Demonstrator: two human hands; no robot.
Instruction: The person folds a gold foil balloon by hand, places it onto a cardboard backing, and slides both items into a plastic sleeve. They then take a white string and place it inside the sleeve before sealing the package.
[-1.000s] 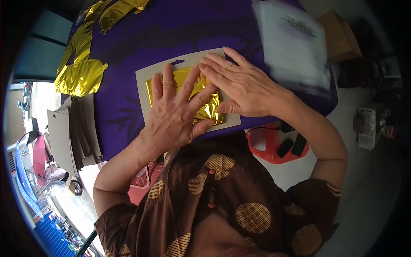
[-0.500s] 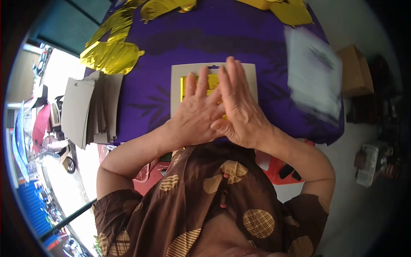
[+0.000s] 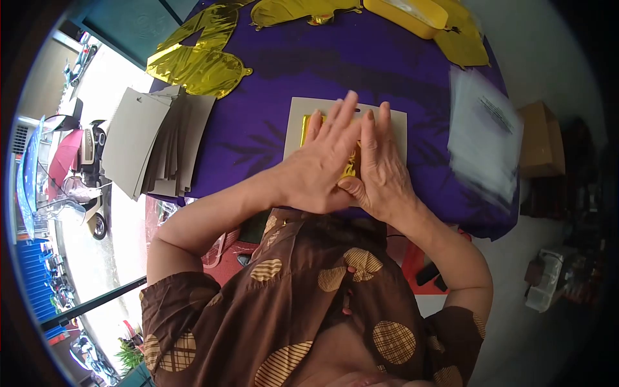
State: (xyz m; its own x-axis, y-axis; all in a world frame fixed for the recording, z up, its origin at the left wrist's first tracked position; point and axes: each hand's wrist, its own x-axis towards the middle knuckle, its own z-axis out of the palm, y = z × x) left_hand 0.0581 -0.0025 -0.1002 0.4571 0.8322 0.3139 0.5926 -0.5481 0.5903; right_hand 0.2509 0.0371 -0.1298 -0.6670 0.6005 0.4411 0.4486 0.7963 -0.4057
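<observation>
A grey card (image 3: 397, 137) with a hang slot at its far edge lies on the purple tablecloth in front of me. On it rests a folded piece of shiny gold foil (image 3: 351, 169), mostly hidden under my hands. My left hand (image 3: 322, 168) is over the foil's left side, its fingers stretched out and pointing away from me. My right hand (image 3: 385, 171) lies beside it on the right, fingers extended, its thumb close to the left palm. Neither hand grips anything.
Flat gold foil balloons (image 3: 200, 69) lie along the far left and far edge. A yellow tray (image 3: 422, 27) stands at the far right. A stack of grey cards (image 3: 138, 138) is at left, clear plastic sleeves (image 3: 480, 138) at right, with a cardboard box (image 3: 540, 138) beyond.
The view has shifted, so the table appears further right. The left hand has swung rightward over the foil; the hands stay side by side on the card.
</observation>
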